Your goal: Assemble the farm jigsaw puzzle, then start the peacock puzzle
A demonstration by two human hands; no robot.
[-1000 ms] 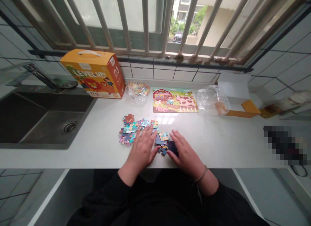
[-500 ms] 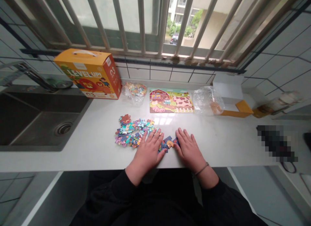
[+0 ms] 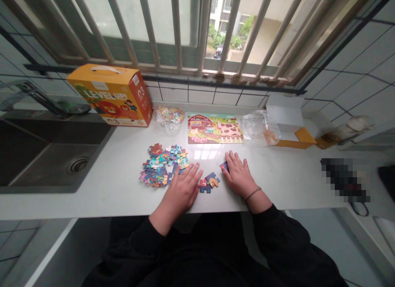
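Pieces [image 3: 169, 113] sit in a clear bag [image 3: 171, 126]; left hand [image 3: 184, 187] lies flat against jigsaw heap [image 3: 159, 160], right hand [image 3: 239, 174] flat, partly over one tile [image 3: 224, 166].

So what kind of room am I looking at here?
Most likely a kitchen: a dark sink with a metal faucet is set into the pale counter, and white tiles line the wall below a barred window.

Soft daylight through window [image 3: 173, 24], glare on countertop [image 3: 205, 152], wide-angle edge stretching, pixelated patch at right
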